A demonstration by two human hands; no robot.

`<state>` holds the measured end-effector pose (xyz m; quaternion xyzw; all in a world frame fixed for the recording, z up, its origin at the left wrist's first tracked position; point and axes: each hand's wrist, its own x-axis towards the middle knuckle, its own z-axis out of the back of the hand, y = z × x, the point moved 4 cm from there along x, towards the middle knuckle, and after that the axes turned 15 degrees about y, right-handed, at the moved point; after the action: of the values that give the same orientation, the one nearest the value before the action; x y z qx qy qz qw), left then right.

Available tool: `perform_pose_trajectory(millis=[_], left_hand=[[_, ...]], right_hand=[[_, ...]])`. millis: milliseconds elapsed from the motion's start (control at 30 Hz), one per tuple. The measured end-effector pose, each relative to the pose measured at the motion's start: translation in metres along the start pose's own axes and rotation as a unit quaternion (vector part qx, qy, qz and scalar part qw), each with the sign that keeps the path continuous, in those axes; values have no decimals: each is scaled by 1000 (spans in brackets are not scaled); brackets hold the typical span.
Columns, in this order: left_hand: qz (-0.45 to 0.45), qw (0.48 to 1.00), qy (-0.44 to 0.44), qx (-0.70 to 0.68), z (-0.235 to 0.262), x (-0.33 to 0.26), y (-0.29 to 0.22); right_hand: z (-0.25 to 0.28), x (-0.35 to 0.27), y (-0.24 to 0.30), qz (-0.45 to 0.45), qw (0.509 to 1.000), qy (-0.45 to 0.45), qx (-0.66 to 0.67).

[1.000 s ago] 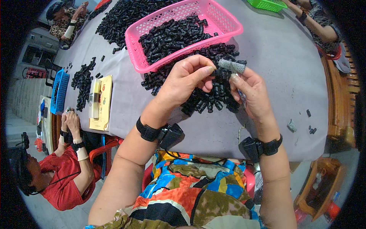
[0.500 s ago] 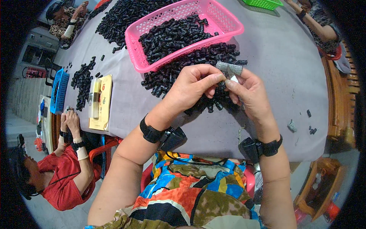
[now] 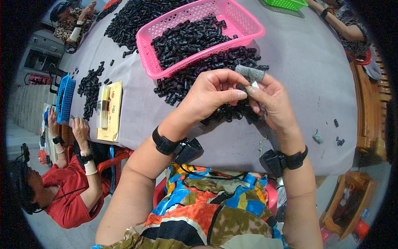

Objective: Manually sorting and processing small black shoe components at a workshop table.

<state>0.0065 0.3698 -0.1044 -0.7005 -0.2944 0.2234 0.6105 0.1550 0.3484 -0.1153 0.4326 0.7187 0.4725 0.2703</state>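
both forearms rise from the lower edge, each with a black band at the wrist. the left hand (image 3: 211, 93) curls palm down, thumb and fingertips pinched together. the right hand (image 3: 271, 103) meets it, fingers bent, one finger wrapped in grey, fingertips touching.

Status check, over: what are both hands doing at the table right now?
Left hand and right hand pinched together on a small black part, mostly hidden. Grey-wrapped fingertip on right. Loose black parts under the hands, pink basket just beyond.
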Motion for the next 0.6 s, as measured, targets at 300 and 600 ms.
perform_pose_trajectory(millis=[300, 600], left_hand=[[-10, 998, -40, -53, 3, -1, -4], [-19, 995, -58, -82, 9, -3, -1]], right_hand=[[7, 0, 1, 4, 1000, -10, -14], [8, 0, -2, -1, 999, -26, -28]])
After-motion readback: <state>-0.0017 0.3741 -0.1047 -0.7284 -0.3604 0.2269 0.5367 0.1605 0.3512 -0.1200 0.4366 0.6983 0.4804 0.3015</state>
